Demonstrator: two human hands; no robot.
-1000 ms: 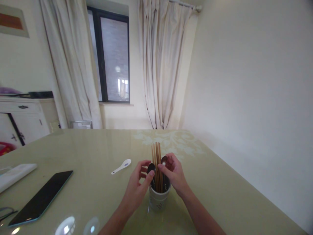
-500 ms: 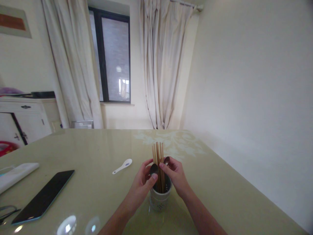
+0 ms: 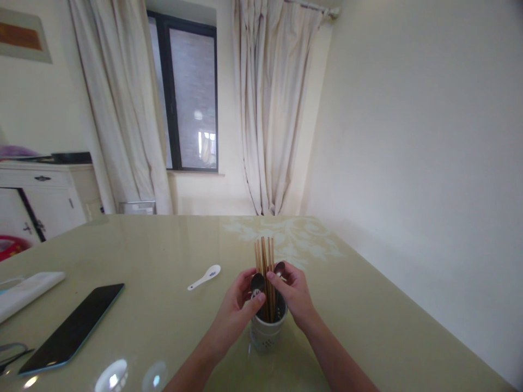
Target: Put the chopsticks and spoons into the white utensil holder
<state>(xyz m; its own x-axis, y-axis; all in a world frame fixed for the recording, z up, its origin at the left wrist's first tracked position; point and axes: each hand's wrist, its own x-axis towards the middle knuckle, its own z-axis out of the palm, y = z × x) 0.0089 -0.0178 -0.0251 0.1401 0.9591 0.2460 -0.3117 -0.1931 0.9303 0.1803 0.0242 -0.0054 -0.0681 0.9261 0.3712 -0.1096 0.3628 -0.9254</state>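
A light grey utensil holder with small holes stands upright on the table in front of me. Several wooden chopsticks rise from its middle. On the left side, a dark metal spoon sits bowl up, and my left hand is closed round it, thumb in front and fingers behind. A second metal spoon leans at the right, between the thumb and fingers of my right hand; that thumb tip also meets the chopsticks. Both spoon handles are mostly hidden. Something pale below the left spoon's bowl is too small to make out.
A white soup spoon lies on the glossy green table, left of the holder. Farther left are a black tablet or phone, a white box-like object and dark cords. A white wall borders the right side.
Both hands stay almost in place at the holder. The right spoon has shifted very slightly to the right, and a pale detail now shows beneath the left spoon's bowl.
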